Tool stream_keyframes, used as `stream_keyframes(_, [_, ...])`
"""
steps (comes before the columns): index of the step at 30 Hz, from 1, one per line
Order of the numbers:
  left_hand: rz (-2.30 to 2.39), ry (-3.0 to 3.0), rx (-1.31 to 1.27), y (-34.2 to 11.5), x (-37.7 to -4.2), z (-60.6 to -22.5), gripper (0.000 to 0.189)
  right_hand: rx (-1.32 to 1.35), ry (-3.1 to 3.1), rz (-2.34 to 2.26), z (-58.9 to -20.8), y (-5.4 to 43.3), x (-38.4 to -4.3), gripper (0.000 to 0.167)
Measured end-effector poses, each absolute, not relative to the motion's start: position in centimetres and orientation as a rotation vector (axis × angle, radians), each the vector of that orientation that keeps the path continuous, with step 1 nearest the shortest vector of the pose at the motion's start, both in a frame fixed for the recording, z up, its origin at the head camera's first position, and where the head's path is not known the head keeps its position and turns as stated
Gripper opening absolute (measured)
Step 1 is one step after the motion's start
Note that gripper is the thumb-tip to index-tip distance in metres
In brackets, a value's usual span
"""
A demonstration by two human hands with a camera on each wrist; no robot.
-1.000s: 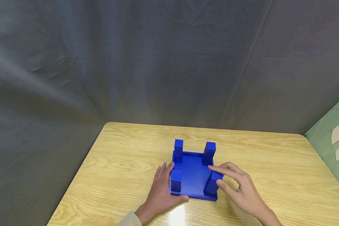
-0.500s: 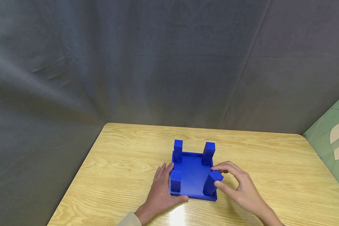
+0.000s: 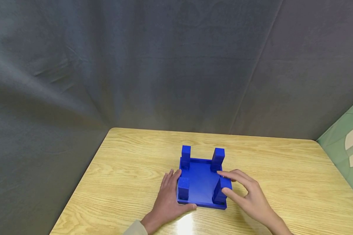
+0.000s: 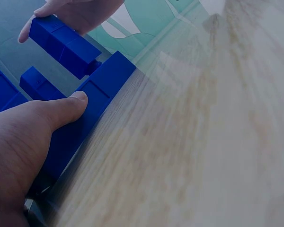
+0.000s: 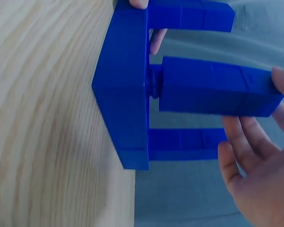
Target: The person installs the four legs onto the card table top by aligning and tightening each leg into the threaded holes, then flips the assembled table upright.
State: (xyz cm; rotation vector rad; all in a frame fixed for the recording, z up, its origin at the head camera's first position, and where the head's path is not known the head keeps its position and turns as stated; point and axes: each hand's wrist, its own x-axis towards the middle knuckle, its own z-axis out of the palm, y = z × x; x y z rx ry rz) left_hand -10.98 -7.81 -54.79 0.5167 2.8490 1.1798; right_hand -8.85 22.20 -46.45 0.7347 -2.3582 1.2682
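A blue square tabletop (image 3: 200, 182) with raised rims lies upside down on the wooden table, legs pointing up. My left hand (image 3: 169, 199) grips its near left corner, fingers along the left side and thumb (image 4: 68, 109) on the near rim. My right hand (image 3: 249, 192) pinches the top of the near right leg (image 5: 213, 87) between thumb and fingers. A ridged screw neck (image 5: 155, 81) shows between that leg and the tabletop. The other blue legs stand at the near left (image 3: 183, 188), far left (image 3: 186, 156) and far right (image 3: 217, 159) corners.
The wooden table (image 3: 129, 163) has rounded far corners. A dark grey curtain (image 3: 176, 65) hangs behind it and along the left side. Green patterned fabric (image 3: 349, 147) is at the right edge.
The near right leg has turned about its upright axis, with my right thumb and fingers shifting around its top. My left hand and the tabletop have stayed in place.
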Motion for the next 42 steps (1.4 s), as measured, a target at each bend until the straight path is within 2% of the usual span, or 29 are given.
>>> stream_keyframes(5, [1.190, 2.841, 0.516, -7.8, -11.0, -54.8, 0.127, 0.971, -2.309, 1.391, -46.7, 23.0, -9.3, 0.056])
stream_keyframes(9, [1.183, 2.844, 0.515, -7.8, -11.0, -54.8, 0.127, 1.050, -2.279, 1.519, -47.0, 23.4, -9.6, 0.057])
stream_keyframes(22, [1.170, 2.850, 0.521, -7.8, -11.1, -54.7, 0.127, 0.720, -2.335, 1.557, -47.4, 22.9, -9.1, 0.045])
stream_keyframes(29, [1.166, 2.852, 0.527, -7.8, -11.0, -54.8, 0.127, 0.640, -2.339, 1.539, -47.5, 22.5, -8.9, 0.044])
stream_keyframes(35, [1.172, 2.855, 0.532, -7.8, -11.0, -54.7, 0.127, 0.760, -2.312, 1.519, -47.5, 22.5, -9.1, 0.055])
stream_keyframes(42, [1.160, 2.863, 0.532, -7.8, -11.1, -54.8, 0.127, 0.983, -2.285, 1.569, -47.6, 23.0, -9.4, 0.051])
